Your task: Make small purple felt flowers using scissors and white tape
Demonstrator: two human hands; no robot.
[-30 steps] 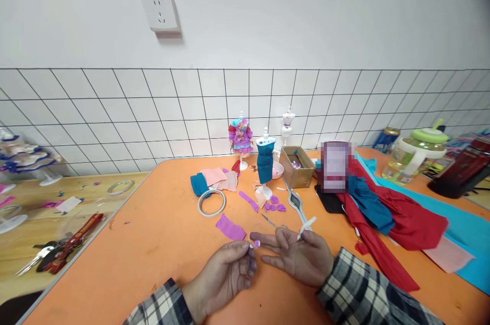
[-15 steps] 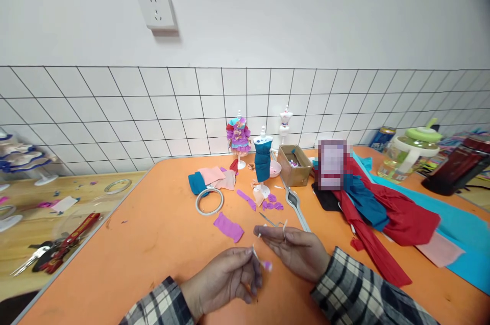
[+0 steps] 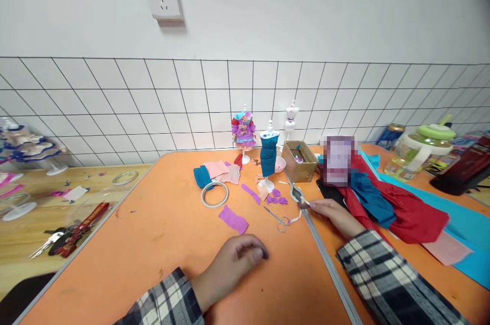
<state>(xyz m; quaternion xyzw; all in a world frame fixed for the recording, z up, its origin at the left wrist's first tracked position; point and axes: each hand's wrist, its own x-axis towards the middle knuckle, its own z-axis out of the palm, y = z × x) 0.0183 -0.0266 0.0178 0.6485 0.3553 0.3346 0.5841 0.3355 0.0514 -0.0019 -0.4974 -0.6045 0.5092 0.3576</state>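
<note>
My left hand point(image 3: 235, 266) rests low over the orange tabletop, its fingers loosely curled with a gap beside the thumb and nothing seen in it. Farther right, my right hand point(image 3: 331, 211) reaches over the grey strip in the table, its thumb and fingertips pinched together. From that pinch a thin white strip point(image 3: 295, 220) trails down to the left. Small scissors point(image 3: 278, 219) lie left of it, their handles near the strip's end. Above my left hand lies a purple cloth piece point(image 3: 234, 219). Crumpled purple scraps point(image 3: 277, 197) lie beyond the scissors.
A teal-dressed mini mannequin point(image 3: 269, 154), a purple-dressed one point(image 3: 244, 131) and a bare white one point(image 3: 291, 115) stand at the back. Nearby are a cardboard box point(image 3: 306, 171) and a tape roll point(image 3: 204, 200). Red cloth point(image 3: 411, 213) and a green-lidded jug point(image 3: 419, 151) occupy the right.
My hands have separated; the right moved forward and right with the white strip, while the left's grip loosened. The scissors, partly covered before, now show fully. The view shifted slightly.
</note>
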